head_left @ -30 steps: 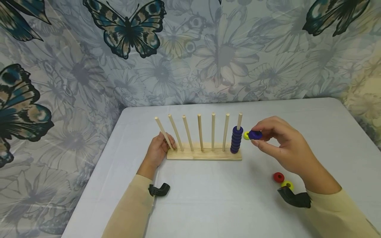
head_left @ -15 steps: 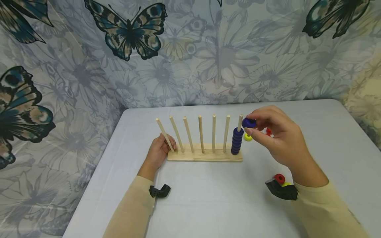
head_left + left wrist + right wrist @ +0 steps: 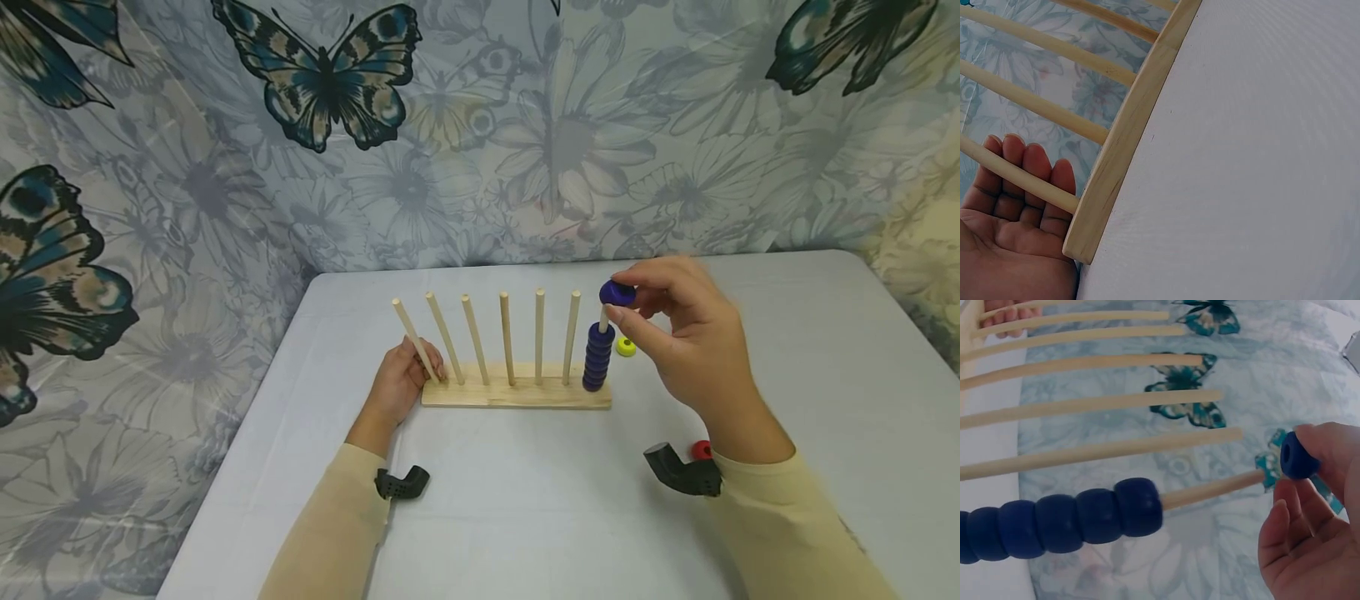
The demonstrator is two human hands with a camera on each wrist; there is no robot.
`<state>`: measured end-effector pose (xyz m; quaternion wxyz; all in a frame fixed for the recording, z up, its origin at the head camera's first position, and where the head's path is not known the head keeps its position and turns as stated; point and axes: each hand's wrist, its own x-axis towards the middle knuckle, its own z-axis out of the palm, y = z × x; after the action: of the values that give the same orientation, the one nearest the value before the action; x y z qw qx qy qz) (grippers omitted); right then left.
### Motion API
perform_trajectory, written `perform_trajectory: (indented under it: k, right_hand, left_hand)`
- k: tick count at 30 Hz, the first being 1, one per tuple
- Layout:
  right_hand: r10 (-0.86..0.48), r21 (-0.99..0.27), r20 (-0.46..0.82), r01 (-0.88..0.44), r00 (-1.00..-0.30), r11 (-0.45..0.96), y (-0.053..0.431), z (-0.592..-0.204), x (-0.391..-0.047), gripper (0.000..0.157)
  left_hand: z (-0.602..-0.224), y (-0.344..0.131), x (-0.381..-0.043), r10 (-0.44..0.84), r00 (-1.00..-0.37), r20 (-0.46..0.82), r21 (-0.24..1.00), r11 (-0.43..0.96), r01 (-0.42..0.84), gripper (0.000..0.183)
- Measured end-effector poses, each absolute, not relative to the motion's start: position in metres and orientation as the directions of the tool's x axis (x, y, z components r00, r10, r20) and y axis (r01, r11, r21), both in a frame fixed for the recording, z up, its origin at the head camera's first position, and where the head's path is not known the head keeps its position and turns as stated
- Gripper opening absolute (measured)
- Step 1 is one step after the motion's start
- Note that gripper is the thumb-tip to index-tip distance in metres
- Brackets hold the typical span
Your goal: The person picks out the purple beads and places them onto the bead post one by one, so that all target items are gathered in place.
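A wooden peg rack (image 3: pixel 516 397) stands on the table with a row of upright pegs. Its rightmost peg carries a stack of several dark blue beads (image 3: pixel 597 357). Between thumb and fingers, my right hand (image 3: pixel 693 342) pinches another blue bead (image 3: pixel 617 292) at the top of that peg. In the right wrist view this bead (image 3: pixel 1297 456) is just off the peg's tip (image 3: pixel 1254 479), its hole facing it. My left hand (image 3: pixel 401 382) is at the rack's left end. Its loosely bent fingers (image 3: pixel 1036 164) lie behind the leftmost peg (image 3: pixel 1022 178), palm in view; the thumb is hidden.
A yellow bead (image 3: pixel 626 347) lies on the white table (image 3: pixel 510 508) just right of the rack. A red bead (image 3: pixel 701 450) is partly hidden by the black wrist camera (image 3: pixel 682 473). Behind the table hangs a butterfly-patterned cloth (image 3: pixel 465 183).
My right hand has brought the blue bead up and to the left, from beside the stack to the top of the rightmost peg. The left hand and the rack stay in place.
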<state>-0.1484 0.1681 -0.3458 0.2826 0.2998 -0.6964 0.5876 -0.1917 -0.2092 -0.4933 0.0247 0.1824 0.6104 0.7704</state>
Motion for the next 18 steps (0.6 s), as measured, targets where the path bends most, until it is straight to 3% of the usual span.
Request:
perform_trajectory:
  k: [3,10,18]
  right_hand:
    - [-0.112,-0.643,0.739,-0.745,-0.665,0.178,0.1658,-0.3488,-0.1504,0.044]
    - [-0.171,-0.578,0.726,-0.726,-0.666,0.373,0.1721,-0.3504,-0.153,0.034]
    - [-0.118,-0.592,0.736,-0.718,-0.667,0.367,0.1714,-0.3516,-0.1543,0.036]
  left_hand:
    - [-0.4938,-0.2088,-0.1917,0.26,-0.931,0.255,0.946,-0.267,0.184,0.062]
    - [-0.4941,-0.2097,-0.1912,0.268,-0.927,0.262,0.943,-0.273,0.188,0.064]
    - [-0.4954,-0.2101,-0.1921,0.275,-0.92,0.278,0.941,-0.268,0.205,0.068]
